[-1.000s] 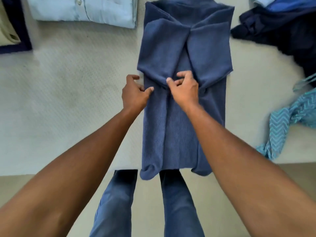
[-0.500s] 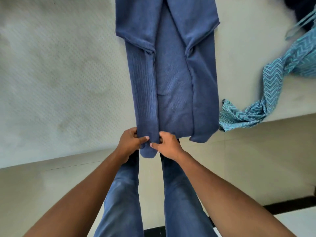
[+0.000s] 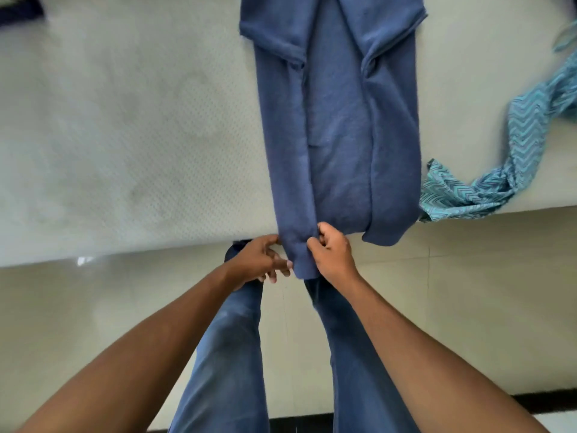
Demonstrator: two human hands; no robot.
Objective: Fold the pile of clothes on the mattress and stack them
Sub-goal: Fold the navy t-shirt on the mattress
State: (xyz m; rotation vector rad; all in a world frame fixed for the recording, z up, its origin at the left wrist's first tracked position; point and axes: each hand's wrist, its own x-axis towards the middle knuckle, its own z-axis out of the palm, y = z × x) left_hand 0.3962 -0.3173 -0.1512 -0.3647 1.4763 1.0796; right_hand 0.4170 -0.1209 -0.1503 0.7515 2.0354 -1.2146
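Observation:
A blue knit sweater [image 3: 340, 120] lies lengthwise on the pale mattress [image 3: 125, 135], its sides and sleeves folded in toward the middle. Its lower hem hangs over the mattress's near edge. My left hand [image 3: 260, 262] and my right hand [image 3: 332, 254] pinch the left corner of that hem from either side, just below the edge. The sweater's top runs out of view.
A teal zigzag-patterned garment [image 3: 499, 170] lies crumpled at the mattress's right edge, close to the sweater. A dark item [image 3: 18, 10] shows at the top left corner. Below the mattress is pale tiled floor [image 3: 468, 292] and my own legs in blue jeans [image 3: 231, 354].
Both hands left the sweater's middle and dropped to its lower hem, now gripping the left corner. The view tilted down, so the folded light-blue shirt and dark pile are out of frame.

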